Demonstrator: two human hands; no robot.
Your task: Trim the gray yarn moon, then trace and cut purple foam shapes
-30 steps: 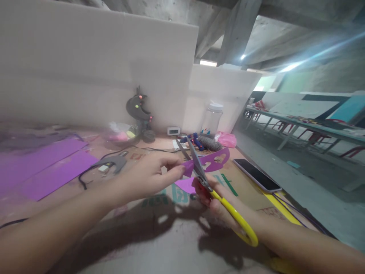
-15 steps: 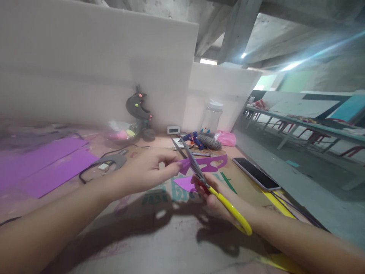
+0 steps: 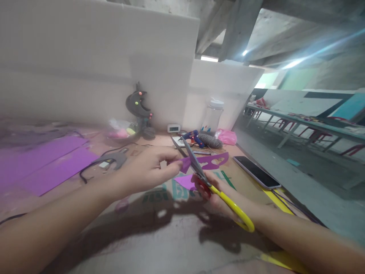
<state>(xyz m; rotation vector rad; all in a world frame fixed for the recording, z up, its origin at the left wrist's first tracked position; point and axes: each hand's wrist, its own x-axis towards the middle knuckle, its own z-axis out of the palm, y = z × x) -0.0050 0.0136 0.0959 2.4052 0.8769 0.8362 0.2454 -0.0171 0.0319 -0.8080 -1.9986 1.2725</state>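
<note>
My left hand [image 3: 155, 167] pinches the left end of a purple strip [image 3: 211, 161] with cut-out holes, held above the table. In my right hand [image 3: 215, 194] are scissors [image 3: 232, 203] with yellow and red handles. Their blades stand apart, pointing up and away, and cross the strip just right of my left fingertips. Below the hands, a loose purple piece [image 3: 184, 182] lies on the brown board [image 3: 165, 232], which bears green writing.
Purple sheets [image 3: 59, 163] and a grey object with a cable [image 3: 114, 159] lie left. Behind are a small clock [image 3: 173, 128], a blue glue gun [image 3: 194, 137], grey yarn [image 3: 210, 140] and a clear bottle [image 3: 212, 116]. A phone [image 3: 256, 172] lies right.
The scissors and the right end of the strip have shifted slightly; both hands keep nearly the same positions and holds. The view has moved a little.
</note>
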